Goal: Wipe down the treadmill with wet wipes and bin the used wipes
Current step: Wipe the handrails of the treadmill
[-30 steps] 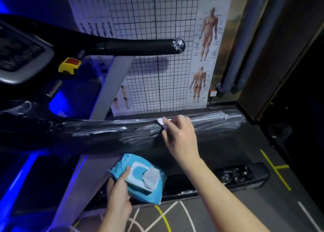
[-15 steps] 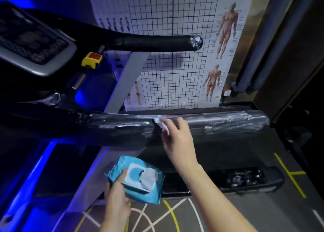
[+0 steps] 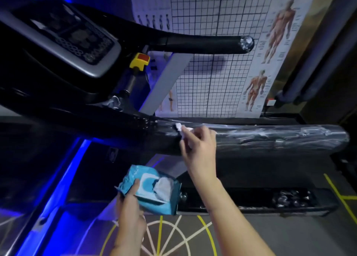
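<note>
In the head view, the right hand (image 3: 200,146) pinches a white wet wipe (image 3: 179,127) against the treadmill's plastic-wrapped lower handrail (image 3: 270,139), fingers curled round it. The left hand (image 3: 130,207) grips a blue wipes pack (image 3: 152,190), its flap apparently open, below the rail.

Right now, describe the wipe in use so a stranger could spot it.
Find the long black film-wrapped rail running across the middle of the view. The right hand reaches to it, and the wipe is the small white crumple pinched at its fingertips. Unlike the white sheet poking from the blue pack in the left hand, it touches the rail.
</note>
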Available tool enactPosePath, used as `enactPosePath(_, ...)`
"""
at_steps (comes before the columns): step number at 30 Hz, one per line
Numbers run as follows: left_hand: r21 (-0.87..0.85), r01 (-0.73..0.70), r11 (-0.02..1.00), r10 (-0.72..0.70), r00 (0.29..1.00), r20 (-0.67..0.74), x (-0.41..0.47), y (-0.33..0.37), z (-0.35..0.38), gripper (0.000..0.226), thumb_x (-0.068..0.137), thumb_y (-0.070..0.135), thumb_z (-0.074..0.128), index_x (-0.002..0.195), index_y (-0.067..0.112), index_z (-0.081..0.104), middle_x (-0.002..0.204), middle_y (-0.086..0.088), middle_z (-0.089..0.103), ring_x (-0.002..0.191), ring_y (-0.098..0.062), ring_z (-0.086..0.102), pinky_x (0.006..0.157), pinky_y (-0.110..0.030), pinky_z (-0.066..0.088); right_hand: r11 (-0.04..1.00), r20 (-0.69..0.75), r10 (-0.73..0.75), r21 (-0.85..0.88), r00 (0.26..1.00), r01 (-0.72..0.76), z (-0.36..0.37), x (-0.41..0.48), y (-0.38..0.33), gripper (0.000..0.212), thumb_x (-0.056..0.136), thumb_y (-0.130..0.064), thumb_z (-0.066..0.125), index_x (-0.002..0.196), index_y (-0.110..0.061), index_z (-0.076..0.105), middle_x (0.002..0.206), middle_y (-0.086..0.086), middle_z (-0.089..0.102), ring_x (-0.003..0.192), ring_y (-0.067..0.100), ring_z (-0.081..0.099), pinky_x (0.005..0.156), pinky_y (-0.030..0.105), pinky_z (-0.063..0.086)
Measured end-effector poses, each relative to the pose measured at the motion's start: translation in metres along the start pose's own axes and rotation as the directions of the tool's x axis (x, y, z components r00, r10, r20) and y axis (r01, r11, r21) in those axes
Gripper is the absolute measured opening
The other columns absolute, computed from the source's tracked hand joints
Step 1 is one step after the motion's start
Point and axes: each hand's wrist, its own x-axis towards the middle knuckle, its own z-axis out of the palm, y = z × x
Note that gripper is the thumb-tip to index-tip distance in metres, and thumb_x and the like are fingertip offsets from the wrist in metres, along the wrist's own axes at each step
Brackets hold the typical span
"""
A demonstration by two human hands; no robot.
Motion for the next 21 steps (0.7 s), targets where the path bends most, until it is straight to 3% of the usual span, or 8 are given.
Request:
enactPosePath(3, 0.009, -0.001, 1.0, 0.001, 1.0, 0.018, 0.012, 0.02, -0.015, 0.035, 0.099, 0.01, 0.068, 0.133, 0.012, 0.064, 0.107, -0.014, 0.074, 0.066, -0.021, 0.076, 0.042, -0.036, 0.057, 0.986, -0.17, 0.116, -0.102, 0.979, -0.135, -0.004, -0.006, 0.022, 0.025, 0.083, -0.017, 0.067, 0.106, -0.017, 0.078, 0.092, 0.01, 0.056, 0.083, 0.026, 0.047, 0.075, 0.041, 0.047)
enactPosePath(6, 0.007, 0.017, 1.0, -0.018, 0.999, 0.039, 0.024, 0.032, -0.024, 0.043, 0.096, 0.011, 0.072, 0.138, 0.011, 0.063, 0.12, -0.017, 0.074, 0.087, -0.027, 0.075, 0.066, -0.039, 0.061, 0.919, -0.36, 0.359, -0.027, 0.861, -0.394, -0.024, -0.008, 0.034, 0.018, 0.088, -0.013, 0.066, 0.101, -0.011, 0.078, 0.088, 0.012, 0.053, 0.081, 0.012, 0.039, 0.077, 0.037, 0.048)
enactPosePath(7, 0.005, 0.019, 1.0, -0.019, 0.999, 0.051, 0.027, 0.036, -0.026, 0.043, 0.096, 0.011, 0.072, 0.138, 0.011, 0.063, 0.122, -0.018, 0.074, 0.091, -0.029, 0.073, 0.076, -0.042, 0.06, 0.892, -0.386, 0.421, 0.01, 0.821, -0.453, -0.027, -0.009, 0.028, 0.018, 0.089, -0.01, 0.066, 0.103, -0.007, 0.077, 0.09, 0.014, 0.052, 0.081, 0.008, 0.038, 0.079, 0.024, 0.048)
enactPosePath(10, 0.013, 0.022, 1.0, -0.023, 0.997, 0.08, 0.035, 0.044, -0.032, 0.039, 0.095, 0.011, 0.073, 0.133, 0.013, 0.065, 0.122, -0.016, 0.074, 0.1, -0.032, 0.072, 0.099, -0.056, 0.055, 0.935, -0.322, 0.353, 0.095, 0.878, -0.341, -0.006, -0.011, -0.019, 0.024, 0.089, -0.003, 0.067, 0.112, -0.007, 0.074, 0.096, 0.013, 0.053, 0.078, 0.01, 0.047, 0.077, -0.001, 0.033)
enactPosePath(13, 0.049, 0.036, 0.998, -0.041, 0.993, 0.114, 0.044, 0.056, -0.04, 0.028, 0.093, 0.011, 0.075, 0.118, 0.019, 0.068, 0.118, -0.013, 0.075, 0.113, -0.038, 0.07, 0.106, -0.067, 0.049, 0.99, -0.142, 0.134, 0.055, 0.981, -0.127, 0.034, -0.022, -0.056, 0.04, 0.083, 0.003, 0.067, 0.117, -0.015, 0.075, 0.091, 0.0, 0.049, 0.072, 0.005, 0.047, 0.072, 0.009, 0.039)
enactPosePath(15, 0.062, 0.042, 0.997, -0.051, 0.988, 0.147, 0.051, 0.062, -0.048, 0.023, 0.093, 0.011, 0.075, 0.113, 0.02, 0.068, 0.116, -0.012, 0.075, 0.112, -0.037, 0.07, 0.103, -0.066, 0.051, 0.986, -0.128, 0.166, 0.039, 0.978, -0.163, 0.042, -0.024, -0.055, 0.039, 0.085, 0.002, 0.068, 0.117, -0.019, 0.076, 0.089, 0.001, 0.049, 0.071, 0.007, 0.047, 0.068, 0.019, 0.043)
enactPosePath(18, 0.044, 0.044, 0.998, -0.052, 0.979, 0.196, 0.055, 0.073, -0.056, 0.036, 0.094, 0.011, 0.075, 0.129, 0.016, 0.067, 0.119, -0.015, 0.075, 0.106, -0.036, 0.072, 0.096, -0.052, 0.057, 0.909, -0.296, 0.411, 0.063, 0.862, -0.412, 0.017, -0.022, -0.033, 0.026, 0.089, -0.006, 0.071, 0.113, -0.016, 0.077, 0.089, 0.004, 0.049, 0.072, 0.015, 0.053, 0.069, 0.022, 0.044)
enactPosePath(21, 0.048, 0.036, 0.998, -0.046, 0.976, 0.214, 0.059, 0.081, -0.062, 0.041, 0.093, 0.009, 0.076, 0.133, 0.011, 0.066, 0.122, -0.018, 0.075, 0.109, -0.037, 0.072, 0.104, -0.057, 0.054, 0.783, -0.369, 0.605, 0.113, 0.706, -0.612, 0.0, -0.016, -0.025, 0.016, 0.092, -0.02, 0.071, 0.104, -0.012, 0.079, 0.092, 0.007, 0.05, 0.073, 0.023, 0.057, 0.07, 0.024, 0.042)
